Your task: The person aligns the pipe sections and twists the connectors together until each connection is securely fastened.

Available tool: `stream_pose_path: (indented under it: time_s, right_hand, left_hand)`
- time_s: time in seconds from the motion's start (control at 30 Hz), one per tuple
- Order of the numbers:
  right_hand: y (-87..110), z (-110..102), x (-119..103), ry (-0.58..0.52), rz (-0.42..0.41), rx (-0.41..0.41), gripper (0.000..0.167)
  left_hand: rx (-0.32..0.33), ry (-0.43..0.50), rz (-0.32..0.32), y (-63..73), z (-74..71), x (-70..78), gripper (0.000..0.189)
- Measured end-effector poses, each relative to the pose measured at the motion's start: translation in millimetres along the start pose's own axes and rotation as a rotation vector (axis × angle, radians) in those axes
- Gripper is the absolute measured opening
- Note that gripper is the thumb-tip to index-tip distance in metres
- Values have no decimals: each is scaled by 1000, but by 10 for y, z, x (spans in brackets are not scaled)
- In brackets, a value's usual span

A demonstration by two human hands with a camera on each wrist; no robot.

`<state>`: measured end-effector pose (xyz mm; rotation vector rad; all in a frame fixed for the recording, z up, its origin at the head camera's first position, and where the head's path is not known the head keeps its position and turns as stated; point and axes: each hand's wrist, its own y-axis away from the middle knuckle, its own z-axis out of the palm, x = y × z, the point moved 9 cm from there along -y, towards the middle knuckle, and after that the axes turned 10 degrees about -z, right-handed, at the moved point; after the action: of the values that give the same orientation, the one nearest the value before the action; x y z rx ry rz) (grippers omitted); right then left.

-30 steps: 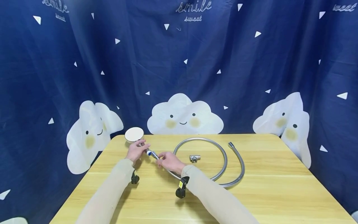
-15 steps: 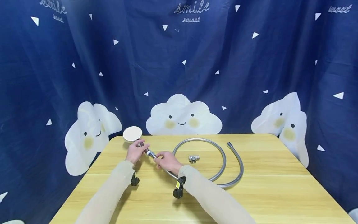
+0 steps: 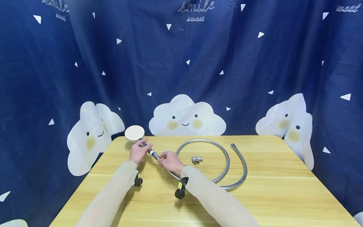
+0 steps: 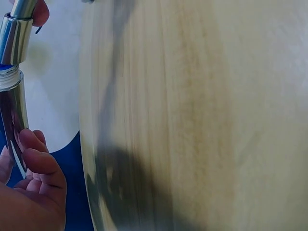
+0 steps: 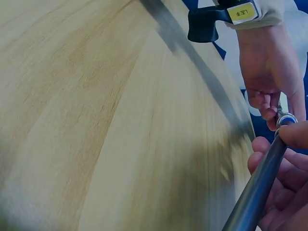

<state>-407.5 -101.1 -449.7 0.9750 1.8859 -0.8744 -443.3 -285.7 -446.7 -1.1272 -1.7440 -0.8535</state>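
Note:
My left hand (image 3: 138,152) grips the chrome handle of a shower head (image 3: 134,133), whose round white face tilts up at the table's far left. White threads at the handle's end (image 4: 10,79) show in the left wrist view. A metal connector nut (image 4: 14,41) on a grey shower hose (image 5: 260,185) sits against those threads, in line with the handle; part of the thread still shows. My right hand (image 3: 171,162) pinches the hose just behind this nut.
The hose loops across the wooden table (image 3: 283,189), its other end fitting (image 3: 233,146) lying at the right. Inside the loop lies a small metal tee valve (image 3: 197,160). A dark blue curtain (image 3: 198,63) hangs behind the table.
The nut, which stood apart from the handle's threaded end one second ago, has come up against it. The right hand has moved slightly toward the handle; the shower head has risen a little.

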Motion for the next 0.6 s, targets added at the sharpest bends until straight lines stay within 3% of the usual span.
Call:
stream_pose_path:
  time_s: [0.27,0.6]
  right_hand:
    - [-12,41,25,-114,41,15,24]
    - [-26,69,25,-178,56,33,20]
  left_hand:
    - [31,-52,12,19,-39,24,56]
    - [66,-86,14,56,-71,41,57]
